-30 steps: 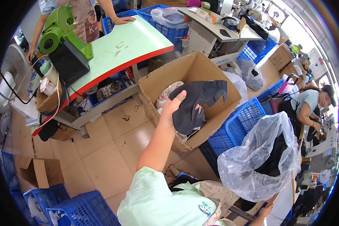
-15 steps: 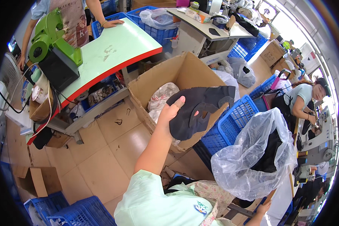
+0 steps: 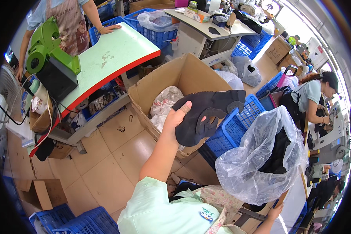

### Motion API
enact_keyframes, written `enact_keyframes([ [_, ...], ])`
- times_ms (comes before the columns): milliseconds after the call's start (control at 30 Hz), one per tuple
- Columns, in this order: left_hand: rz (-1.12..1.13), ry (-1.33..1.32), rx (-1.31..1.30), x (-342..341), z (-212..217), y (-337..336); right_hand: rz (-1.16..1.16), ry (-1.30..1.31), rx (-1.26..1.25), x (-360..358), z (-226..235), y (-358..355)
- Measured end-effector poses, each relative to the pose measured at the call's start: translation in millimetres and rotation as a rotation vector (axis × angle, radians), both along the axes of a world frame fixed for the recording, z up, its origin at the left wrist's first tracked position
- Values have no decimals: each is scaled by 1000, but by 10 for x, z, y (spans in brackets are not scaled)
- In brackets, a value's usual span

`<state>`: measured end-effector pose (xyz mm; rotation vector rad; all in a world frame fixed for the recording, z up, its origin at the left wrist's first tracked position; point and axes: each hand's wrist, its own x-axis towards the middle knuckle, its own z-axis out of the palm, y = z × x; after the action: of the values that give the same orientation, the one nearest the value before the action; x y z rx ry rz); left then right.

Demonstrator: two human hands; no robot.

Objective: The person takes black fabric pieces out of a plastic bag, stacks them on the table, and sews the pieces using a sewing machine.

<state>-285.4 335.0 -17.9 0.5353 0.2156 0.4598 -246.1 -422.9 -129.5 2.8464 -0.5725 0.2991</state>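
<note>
My left hand (image 3: 178,119) is closed on several black fabric pieces (image 3: 206,113), holding them up over a large cardboard box (image 3: 152,84). Its thumb lies on top of the pieces, which have curved edges and cut-outs. Whitish crumpled plastic (image 3: 165,99) shows inside the box. Low on the right, my right hand (image 3: 275,211) has its fingers curled at the edge of a white table (image 3: 290,216). A clear plastic bag (image 3: 241,167) with black material (image 3: 277,152) in it stands just beyond that hand.
A blue crate (image 3: 232,130) stands between box and bag. At left, a pale green table (image 3: 117,50) with a red edge carries a green machine (image 3: 46,46); a person stands behind it. Another person (image 3: 310,95) works at far right. More blue crates (image 3: 89,222) stand lower left.
The view has shifted slightly, so the surroundings sit a little further left. My left hand still holds the black pieces. The person at right has bent their head toward their work.
</note>
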Motion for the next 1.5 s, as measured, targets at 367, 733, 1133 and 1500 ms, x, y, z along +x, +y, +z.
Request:
enact_keyframes([
  [367, -28, -2, -20, 26, -63, 9, -61, 41, 24, 14, 43, 107],
  [733, -144, -115, 52, 109, 137, -192, -21, 23, 53, -31, 145, 278],
  [1133, -244, 0, 148, 360, 387, -642, -60, 25, 92, -97, 192, 322],
  [1500, -352, 64, 104, 533, 456, -1124, -54, -40, 6, -135, 188, 480],
])
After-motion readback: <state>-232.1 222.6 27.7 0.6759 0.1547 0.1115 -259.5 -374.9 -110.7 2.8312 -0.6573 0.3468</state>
